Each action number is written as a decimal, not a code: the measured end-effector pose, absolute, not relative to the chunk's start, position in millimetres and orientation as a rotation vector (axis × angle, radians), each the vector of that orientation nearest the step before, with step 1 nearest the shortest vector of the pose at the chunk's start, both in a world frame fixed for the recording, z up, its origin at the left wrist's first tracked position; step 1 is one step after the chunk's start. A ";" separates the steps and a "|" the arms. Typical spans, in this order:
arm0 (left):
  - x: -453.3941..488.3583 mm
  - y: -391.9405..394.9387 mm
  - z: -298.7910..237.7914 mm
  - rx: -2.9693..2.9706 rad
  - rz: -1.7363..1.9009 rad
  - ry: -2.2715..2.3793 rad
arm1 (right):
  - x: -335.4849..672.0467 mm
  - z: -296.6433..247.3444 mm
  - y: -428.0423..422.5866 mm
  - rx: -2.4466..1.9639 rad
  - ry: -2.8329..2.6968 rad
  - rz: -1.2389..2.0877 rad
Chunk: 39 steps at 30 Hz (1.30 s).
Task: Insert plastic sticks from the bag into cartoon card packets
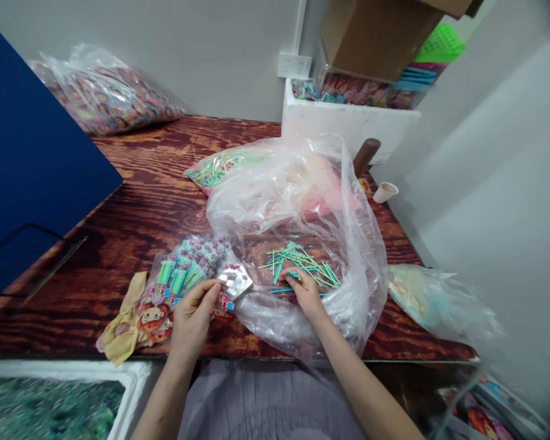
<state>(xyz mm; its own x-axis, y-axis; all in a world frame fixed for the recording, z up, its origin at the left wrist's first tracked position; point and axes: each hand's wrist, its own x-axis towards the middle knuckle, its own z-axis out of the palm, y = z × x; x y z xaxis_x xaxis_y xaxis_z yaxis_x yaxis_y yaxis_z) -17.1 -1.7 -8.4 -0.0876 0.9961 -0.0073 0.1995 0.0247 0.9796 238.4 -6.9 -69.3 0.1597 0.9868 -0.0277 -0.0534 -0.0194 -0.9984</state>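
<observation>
Near table [73,324] front, L hand [193,313] pinches silvery pkt [238,282] by edge, pkt just right of fingertips; R hand [308,296] curled round few sticks [294,275], loose sticks [302,261] just beyond, w/in clear bag [366,263]; stick-filled bag [222,166] behind

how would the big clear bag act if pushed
The bag looks floppy, since its film sags in creases. It seems light for its size, being thin enough to see through. The loose sticks within its rim may slide about, as nothing visibly ties them.
</observation>
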 end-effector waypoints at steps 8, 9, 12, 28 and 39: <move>10.0 -10.4 -0.6 1.321 1.079 1.273 | 223.2 10.0 15.4 -0.752 -0.494 1.374; 12.3 -10.9 -1.2 1.315 1.076 1.256 | 217.1 21.0 18.7 -0.710 -0.463 1.412; 16.1 -12.6 -2.4 1.311 1.078 1.224 | 197.7 41.3 24.1 -0.635 -0.394 1.519; 16.2 -16.7 4.0 1.323 1.268 1.097 | 179.4 64.4 -17.3 -1.111 -1.015 1.439; 11.6 -16.2 17.0 1.221 1.307 0.965 | 171.8 84.2 -31.9 -1.193 -1.676 0.837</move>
<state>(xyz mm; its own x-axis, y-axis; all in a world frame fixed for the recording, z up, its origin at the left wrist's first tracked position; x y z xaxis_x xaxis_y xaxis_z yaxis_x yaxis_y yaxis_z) 11.6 -16.2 17.0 0.0766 0.9881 0.1331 -0.1634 -0.1193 0.9793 171.8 -31.9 84.2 -0.1420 0.9506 0.2759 0.3504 0.3090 -0.8842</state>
